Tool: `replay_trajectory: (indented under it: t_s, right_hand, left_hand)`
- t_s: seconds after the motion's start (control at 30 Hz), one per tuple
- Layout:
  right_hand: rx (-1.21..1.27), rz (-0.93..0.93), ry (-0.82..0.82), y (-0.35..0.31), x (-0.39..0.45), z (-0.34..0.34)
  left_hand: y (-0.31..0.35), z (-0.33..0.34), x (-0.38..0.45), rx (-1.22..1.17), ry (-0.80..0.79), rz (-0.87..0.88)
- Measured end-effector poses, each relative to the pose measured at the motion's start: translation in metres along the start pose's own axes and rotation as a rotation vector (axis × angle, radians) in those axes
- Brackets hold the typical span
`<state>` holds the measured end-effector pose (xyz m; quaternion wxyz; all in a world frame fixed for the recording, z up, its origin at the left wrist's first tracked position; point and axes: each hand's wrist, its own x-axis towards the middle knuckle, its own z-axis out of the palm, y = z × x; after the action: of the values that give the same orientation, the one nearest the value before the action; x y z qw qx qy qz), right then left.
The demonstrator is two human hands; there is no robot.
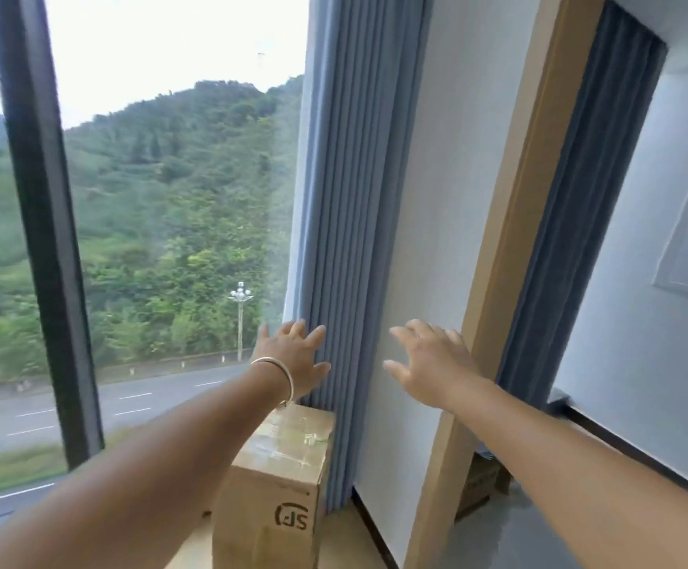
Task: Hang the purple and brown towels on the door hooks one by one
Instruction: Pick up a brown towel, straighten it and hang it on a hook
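**No towel and no hook in sight: both hands empty at the window corner**

Window glass (169,240) fills the left side, with a green hillside and a road beyond it, cut by a dark upright frame (42,240). Just right of the glass hangs a blue pleated curtain (346,199), and below it a taped cardboard box (276,486) stands on the floor. The left hand (293,359), a bangle (280,375) on its wrist, reaches forward with fingers spread and relaxed, lying over the curtain's lower folds; whether it touches the cloth I cannot tell. It holds nothing. Next comes a white wall panel (436,199), in front of which the right hand (432,363) is stretched out, fingers also loose and spread, gripping nothing. Beyond it runs a pale wooden door frame (510,199), then a second, darker curtain (580,199) in the room past the doorway.

Neither the purple nor the brown towel shows anywhere, nor any door hook, so their direction from the hands, their lie and their look cannot be told. My judgement is that a towel has yet to be found. The right hand is the nearer to the door frame, the only door part visible.
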<state>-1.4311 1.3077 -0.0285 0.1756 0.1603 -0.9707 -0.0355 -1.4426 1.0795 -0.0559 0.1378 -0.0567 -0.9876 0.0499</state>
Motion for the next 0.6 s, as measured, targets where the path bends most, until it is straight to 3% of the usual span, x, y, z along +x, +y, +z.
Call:
replay_trajectory:
  t_s: [0.3, 0.6]
  right_hand:
    - [0.229, -0.421, -0.048, -0.097, 0.162, 0.093]
    - [0.276, -0.717, -0.272, -0.219, 0.189, 0.219]
  left_hand:
    - [-0.126, 0.061, 0.013, 0.136, -0.176, -0.439]
    - [-0.189, 0.164, -0.052, 0.104, -0.407, -0.694]
